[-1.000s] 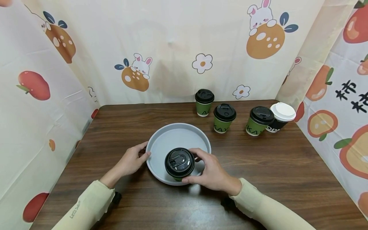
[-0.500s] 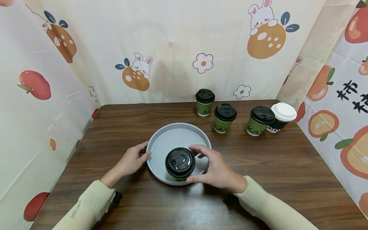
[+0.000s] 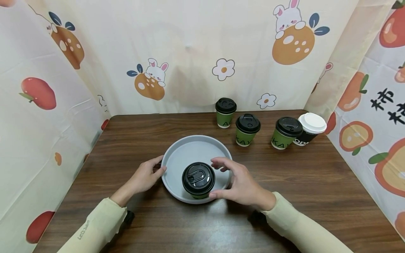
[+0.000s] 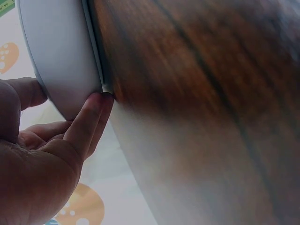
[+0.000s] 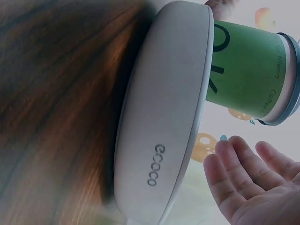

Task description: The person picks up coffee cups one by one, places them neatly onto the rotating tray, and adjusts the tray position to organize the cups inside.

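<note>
A round pale grey tray (image 3: 180,158) lies on the table, with "ecoco" on its side in the right wrist view. On its near part stands an upright green paper cup (image 5: 248,70) with a glossy black lid (image 3: 198,178). My left hand (image 3: 143,177) holds the tray's left edge; in the left wrist view the thumb touches the upper rim and fingers (image 4: 84,122) reach the bottom edge. My right hand (image 3: 242,182) is just right of the cup, partly over the tray's right rim, with fingers spread and nothing held. A gap shows between these fingers (image 5: 234,164) and the cup.
Two green cups with black lids, a farther cup (image 3: 225,112) and a nearer cup (image 3: 246,130), stand behind the tray. Farther right another green cup (image 3: 284,133) stands beside a black cup (image 3: 308,130) with a white lid. Printed curtains (image 3: 190,35) border the wooden table (image 3: 316,182).
My right hand has let go of the lidded cup and drawn away to the right, its fingers spreading. The cup, the tray and my left hand have stayed in place.
</note>
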Tool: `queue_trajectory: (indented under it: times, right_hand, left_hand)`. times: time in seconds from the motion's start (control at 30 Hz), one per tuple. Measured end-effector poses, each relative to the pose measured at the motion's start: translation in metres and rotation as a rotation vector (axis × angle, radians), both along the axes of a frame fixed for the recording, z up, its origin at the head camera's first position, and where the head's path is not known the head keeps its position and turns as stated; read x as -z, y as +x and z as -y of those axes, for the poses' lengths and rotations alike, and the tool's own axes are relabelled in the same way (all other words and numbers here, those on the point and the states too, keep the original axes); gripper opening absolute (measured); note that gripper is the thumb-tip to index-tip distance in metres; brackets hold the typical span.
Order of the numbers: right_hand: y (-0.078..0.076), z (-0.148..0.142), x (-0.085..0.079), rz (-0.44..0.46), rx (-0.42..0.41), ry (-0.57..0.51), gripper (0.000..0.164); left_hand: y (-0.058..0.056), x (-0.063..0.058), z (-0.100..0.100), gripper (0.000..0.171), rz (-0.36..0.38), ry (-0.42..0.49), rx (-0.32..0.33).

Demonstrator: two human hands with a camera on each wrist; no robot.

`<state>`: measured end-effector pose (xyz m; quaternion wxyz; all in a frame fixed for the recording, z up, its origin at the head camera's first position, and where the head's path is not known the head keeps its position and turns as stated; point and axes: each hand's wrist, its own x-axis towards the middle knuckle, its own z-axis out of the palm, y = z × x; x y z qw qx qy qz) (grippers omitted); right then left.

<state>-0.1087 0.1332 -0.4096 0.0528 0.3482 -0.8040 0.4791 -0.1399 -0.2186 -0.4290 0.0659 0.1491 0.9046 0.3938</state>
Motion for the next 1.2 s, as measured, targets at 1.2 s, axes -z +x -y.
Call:
queue_trajectory:
  times: [1.2]
  right_hand:
    - [-0.024,-0.023,-0.001,0.027,0.123,-0.031,0.041]
  left_hand:
    - [0.000,-0.002,-0.001,0.053,0.020,-0.002,-0.001]
